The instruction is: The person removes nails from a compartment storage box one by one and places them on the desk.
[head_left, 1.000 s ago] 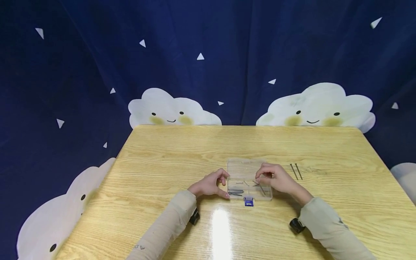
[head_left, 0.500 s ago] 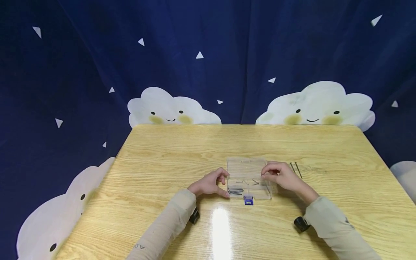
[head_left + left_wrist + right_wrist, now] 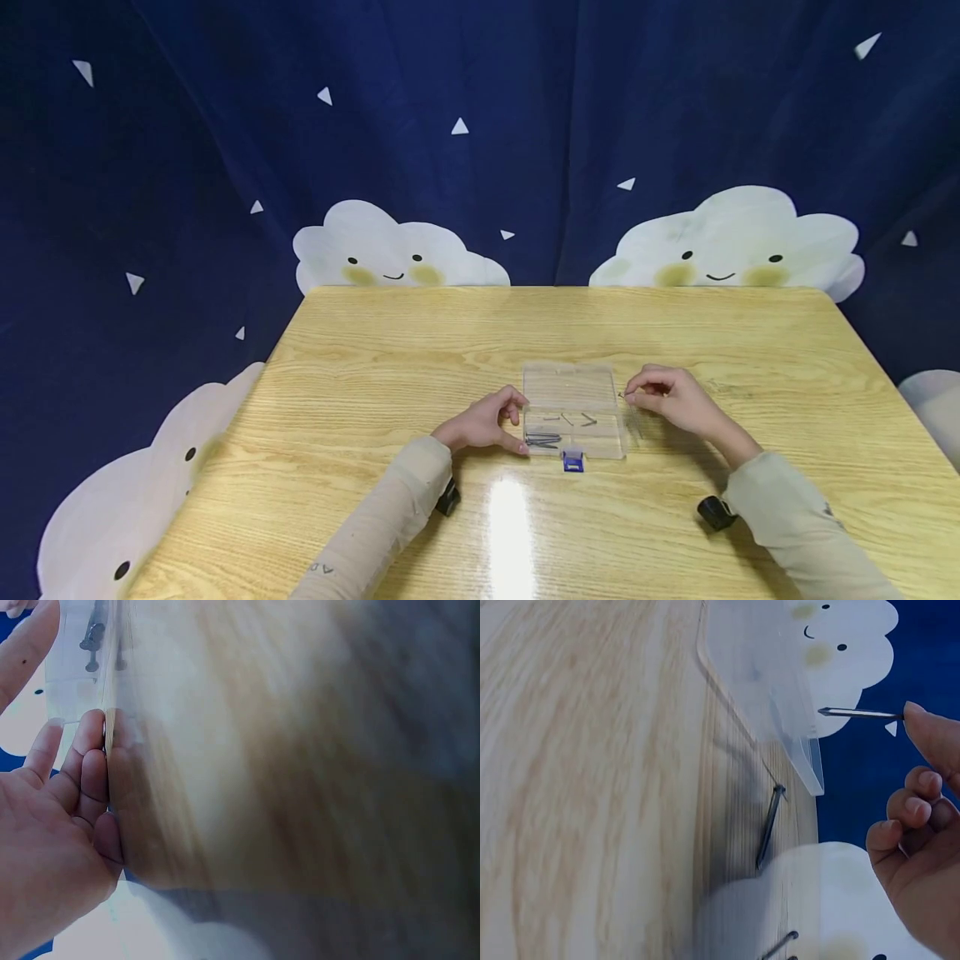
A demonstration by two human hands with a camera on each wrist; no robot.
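Observation:
A clear plastic box [image 3: 603,446] lies on the table with its lid [image 3: 567,385] opened backward and a blue latch [image 3: 573,462] at the front. Several nails [image 3: 542,441] fill its front left compartment; smaller nails [image 3: 589,420] lie scattered farther back. My left hand [image 3: 487,422] touches the box's left end, thumb extended at the front and the other fingers relaxed. Just right of the box, my right hand [image 3: 678,404] pinches a nail [image 3: 859,714] between thumb and fingertips, pointed end outward. Below it, another nail [image 3: 770,825] appears in the right wrist view.
The wooden table [image 3: 397,350] extends around the box. One more nail [image 3: 781,943] is partly visible at the bottom of the right wrist view. Behind the table hangs a dark blue curtain [image 3: 420,167] with clouds and triangles.
My right hand has moved right, out of the box's right part, taking the long nail along. It now covers the two nails on the table in the head view. My left hand stays put.

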